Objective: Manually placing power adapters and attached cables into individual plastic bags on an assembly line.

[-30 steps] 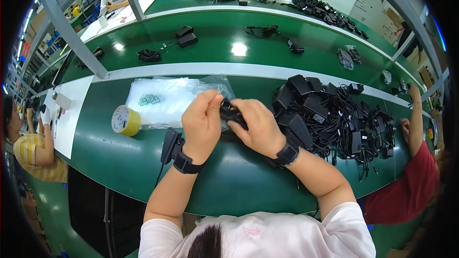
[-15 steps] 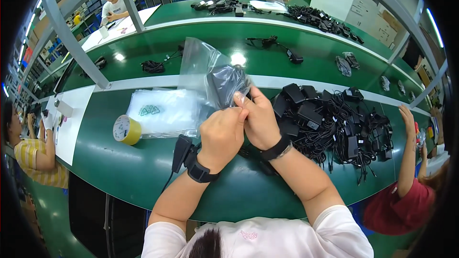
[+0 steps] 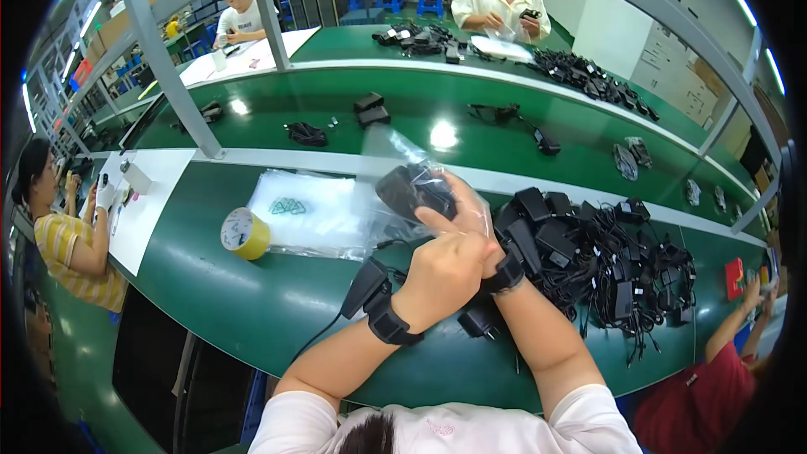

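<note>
Centrally, a black adapter [image 3: 402, 192] sits inside a clear bag [image 3: 380, 150] above the green tabletop [image 3: 244, 311] — your right hand [image 3: 458, 206], half-curled within the film, holds it; your left hand [image 3: 444, 279], fingers closed, grips the bag near your right wrist — flanked by stacked bags [image 3: 328, 210] and heaped adapters [image 3: 555, 241].

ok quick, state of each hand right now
Left hand: closed; whether it grips the clear bag can't be told.
Right hand: holding a black adapter inside that bag.

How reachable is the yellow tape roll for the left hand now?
Likely yes: the yellow tape roll sits uncovered beside the flat clear bags, nothing tall seems in between, though the left hand is busy by the right hand.
</note>
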A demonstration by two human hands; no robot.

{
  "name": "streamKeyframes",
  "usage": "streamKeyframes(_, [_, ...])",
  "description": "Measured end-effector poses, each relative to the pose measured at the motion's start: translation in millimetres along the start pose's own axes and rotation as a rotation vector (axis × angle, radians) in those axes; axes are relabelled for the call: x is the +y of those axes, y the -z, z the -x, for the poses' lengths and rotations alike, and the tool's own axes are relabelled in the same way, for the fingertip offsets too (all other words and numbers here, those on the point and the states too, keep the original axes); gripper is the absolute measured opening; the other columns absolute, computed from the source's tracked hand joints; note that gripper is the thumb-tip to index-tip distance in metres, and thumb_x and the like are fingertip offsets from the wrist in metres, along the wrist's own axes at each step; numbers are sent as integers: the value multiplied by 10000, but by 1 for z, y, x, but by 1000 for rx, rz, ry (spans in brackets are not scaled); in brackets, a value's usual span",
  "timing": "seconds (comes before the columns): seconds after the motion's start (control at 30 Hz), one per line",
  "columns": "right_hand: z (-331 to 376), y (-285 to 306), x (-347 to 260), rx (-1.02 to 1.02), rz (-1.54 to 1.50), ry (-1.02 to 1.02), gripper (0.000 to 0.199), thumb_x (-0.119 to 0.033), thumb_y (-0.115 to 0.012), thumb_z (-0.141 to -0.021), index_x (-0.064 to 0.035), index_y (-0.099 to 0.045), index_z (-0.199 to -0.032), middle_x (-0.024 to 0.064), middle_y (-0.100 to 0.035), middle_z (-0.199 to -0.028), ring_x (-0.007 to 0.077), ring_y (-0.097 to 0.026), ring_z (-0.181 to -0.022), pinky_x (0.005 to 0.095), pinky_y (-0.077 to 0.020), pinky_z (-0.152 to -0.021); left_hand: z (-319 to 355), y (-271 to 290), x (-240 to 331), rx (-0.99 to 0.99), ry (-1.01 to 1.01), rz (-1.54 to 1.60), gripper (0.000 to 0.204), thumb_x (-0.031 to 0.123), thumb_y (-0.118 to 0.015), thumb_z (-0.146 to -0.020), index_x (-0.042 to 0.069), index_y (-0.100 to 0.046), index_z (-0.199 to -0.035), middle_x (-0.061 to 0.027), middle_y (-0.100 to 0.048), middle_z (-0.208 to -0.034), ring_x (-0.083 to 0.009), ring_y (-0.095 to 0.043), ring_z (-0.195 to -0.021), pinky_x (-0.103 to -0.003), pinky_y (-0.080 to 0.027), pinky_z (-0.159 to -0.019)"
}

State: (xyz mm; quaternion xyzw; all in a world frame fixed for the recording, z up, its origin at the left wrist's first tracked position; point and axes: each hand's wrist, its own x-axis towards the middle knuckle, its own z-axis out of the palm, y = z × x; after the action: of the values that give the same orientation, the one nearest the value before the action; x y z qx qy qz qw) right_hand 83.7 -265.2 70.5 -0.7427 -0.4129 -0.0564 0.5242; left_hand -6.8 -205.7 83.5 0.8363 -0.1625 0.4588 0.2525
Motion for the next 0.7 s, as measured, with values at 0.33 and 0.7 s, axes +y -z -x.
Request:
streamKeyframes(0.33, [8,19,-38,-200,-654,-373,595,-109,-715,-741,1,-434,-1255,61,-548,-1115,107,-525,-949,263,-466,-794,-26,71,-69,-123,822,573,645,284,-651,-822,-22,-342,-1298,-148,-501,-1198,-194,-475,-1083,-319,-381,-899])
streamKeyframes(0.7, [5,12,-21,192,-375,-81,579,-222,-647,-818,44,-390,-1265,136,-557,-1115,166,-543,-993,287,-429,-859,-12,-12,-34,328,719,877,380,237,-477,-930,-18,-395,-1200,-78,-534,-1088,-133,-510,-959,-257,-402,-847])
